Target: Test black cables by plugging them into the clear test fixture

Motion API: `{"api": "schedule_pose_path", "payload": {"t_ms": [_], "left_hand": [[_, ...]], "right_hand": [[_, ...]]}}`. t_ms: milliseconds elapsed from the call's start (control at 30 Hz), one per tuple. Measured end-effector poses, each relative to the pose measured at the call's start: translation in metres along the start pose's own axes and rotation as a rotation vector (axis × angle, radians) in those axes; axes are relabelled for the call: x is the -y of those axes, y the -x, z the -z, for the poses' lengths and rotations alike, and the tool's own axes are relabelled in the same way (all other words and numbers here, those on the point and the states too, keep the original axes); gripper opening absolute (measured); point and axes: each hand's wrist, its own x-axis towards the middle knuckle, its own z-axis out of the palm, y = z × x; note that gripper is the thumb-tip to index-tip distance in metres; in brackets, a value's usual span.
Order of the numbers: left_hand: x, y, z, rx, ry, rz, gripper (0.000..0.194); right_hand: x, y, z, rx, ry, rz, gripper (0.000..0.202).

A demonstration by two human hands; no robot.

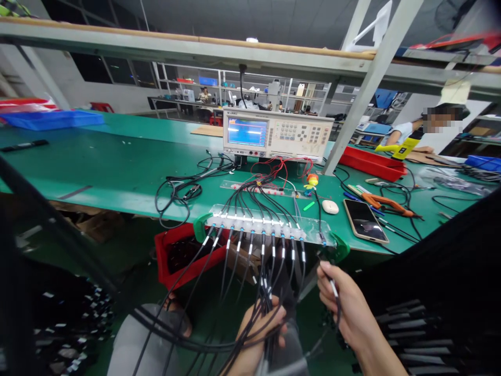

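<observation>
Below the bench edge, my left hand [260,318] is closed around a bundle of black cables [268,297], several of them with white labels. My right hand [344,297] pinches a single black cable [337,303] with a white label, its end just below the right end of a clear connector bar [313,232]. Several cables with blue-tipped plugs [273,236] hang from the bar's front, each with a white tag. Green clamps [201,227] hold the bar at the bench edge. Thin black leads [250,193] run back from it toward a bench meter [299,136] with a lit blue screen.
A phone [364,220], white earbud case [330,207] and orange-handled pliers [387,202] lie on the right. Coiled black cables [176,193] sit left. A red bin [188,271] stands under the bench; hanging cables crowd both sides. Another person [399,133] works beyond a red tray [371,164].
</observation>
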Motion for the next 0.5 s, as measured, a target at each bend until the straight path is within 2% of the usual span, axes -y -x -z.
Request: {"api": "schedule_pose_path", "payload": {"t_ms": [167, 233, 300, 367, 500], "left_hand": [[-0.001, 0.002, -0.003, 0.045, -0.066, -0.080, 0.047], [-0.002, 0.004, -0.005, 0.064, -0.099, -0.087, 0.046], [-0.003, 0.009, -0.009, 0.092, -0.126, -0.082, 0.040], [-0.006, 0.015, -0.011, 0.120, -0.144, -0.071, 0.034], [-0.009, 0.019, -0.012, 0.129, -0.121, -0.034, 0.036]], "right_hand": [[-0.041, 0.021, 0.015, 0.096, 0.023, -0.279, 0.038], [-0.052, 0.026, 0.017, 0.130, 0.083, -0.333, 0.042], [-0.057, 0.030, 0.013, 0.176, 0.209, -0.279, 0.046], [-0.058, 0.033, 0.007, 0.236, 0.295, -0.164, 0.046], [-0.056, 0.033, -0.001, 0.294, 0.287, -0.035, 0.044]]}}
